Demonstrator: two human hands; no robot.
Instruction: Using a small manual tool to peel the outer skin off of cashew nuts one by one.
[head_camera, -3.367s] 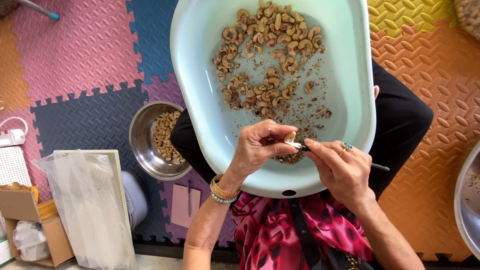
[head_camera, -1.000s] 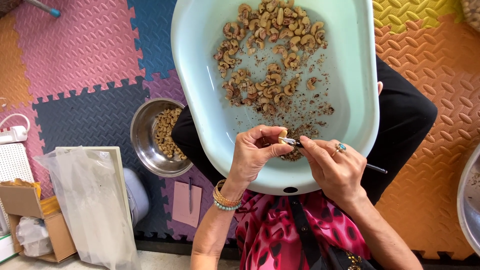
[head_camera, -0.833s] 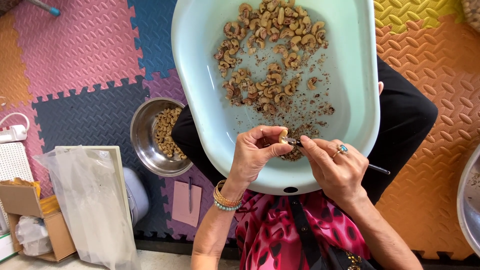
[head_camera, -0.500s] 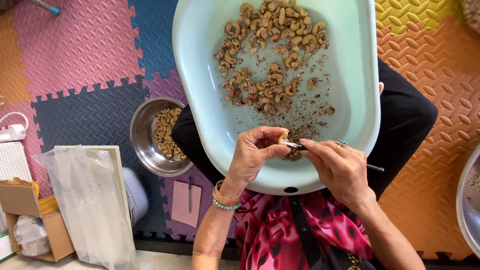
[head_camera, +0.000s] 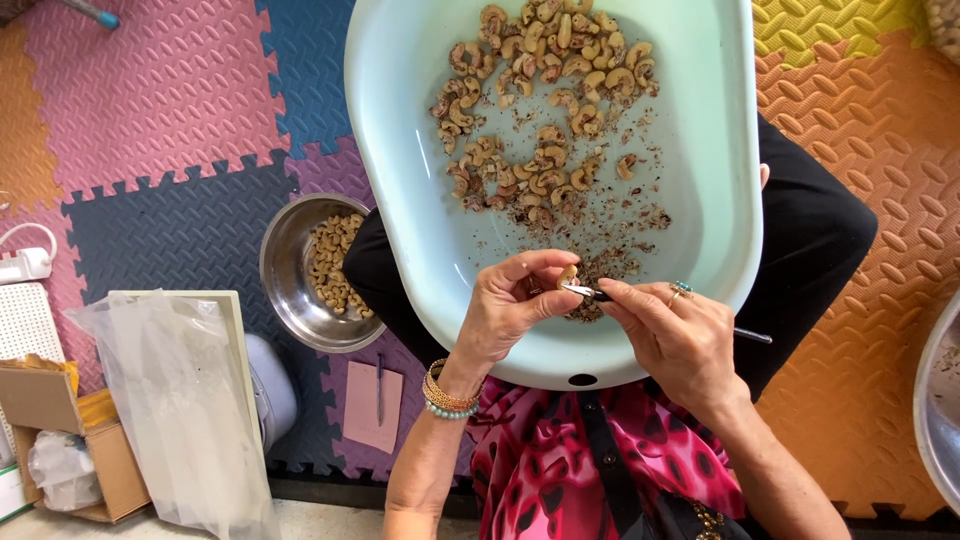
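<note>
a: head view first. what does the left hand (head_camera: 510, 305) hold?

b: a pale cashew nut (head_camera: 567, 276), pinched between thumb and fingertips, just above the near end of the pale green basin (head_camera: 400, 150) on the lap

a: and the right hand (head_camera: 675, 335)?

b: closed around a thin knife (head_camera: 590, 292), its small blade touching the nut, the dark handle sticking out to the right past the basin rim

a: what lies in the basin?

b: a heap of unpeeled cashews (head_camera: 535, 90) at the far end, and brown skin scraps (head_camera: 600, 270) under the hands

a: around it?

b: a steel bowl (head_camera: 290, 285) with peeled nuts to the left, on coloured foam mats (head_camera: 150, 110); nearer the left edge a clear plastic bag (head_camera: 170, 400) and a cardboard box (head_camera: 45, 410)
</note>
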